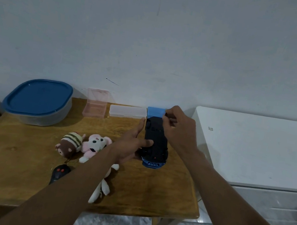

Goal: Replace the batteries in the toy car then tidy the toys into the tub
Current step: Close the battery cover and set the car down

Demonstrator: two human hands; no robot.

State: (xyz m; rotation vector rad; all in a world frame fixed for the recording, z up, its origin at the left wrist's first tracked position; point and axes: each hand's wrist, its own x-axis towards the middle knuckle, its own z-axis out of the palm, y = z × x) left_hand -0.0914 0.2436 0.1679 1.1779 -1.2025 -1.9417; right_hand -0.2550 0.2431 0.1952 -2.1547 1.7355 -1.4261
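Fingers of the right hand are curled tight and pinch at the twelve o'clock end of the toy car, which lies belly-up in the air. Whether they grip a catch or a small tool is hidden. The left hand cradles the car from nine o'clock, its thumb clamped across the black underside. The battery cover likely sits there, so keep that thumb firm and the car level, and work the catch gently so nothing drops. No writing is legible; the faint marks on the chassis are blurred. The plush toys lie at eight o'clock, the black remote at seven, and the blue-lidded tub at ten.
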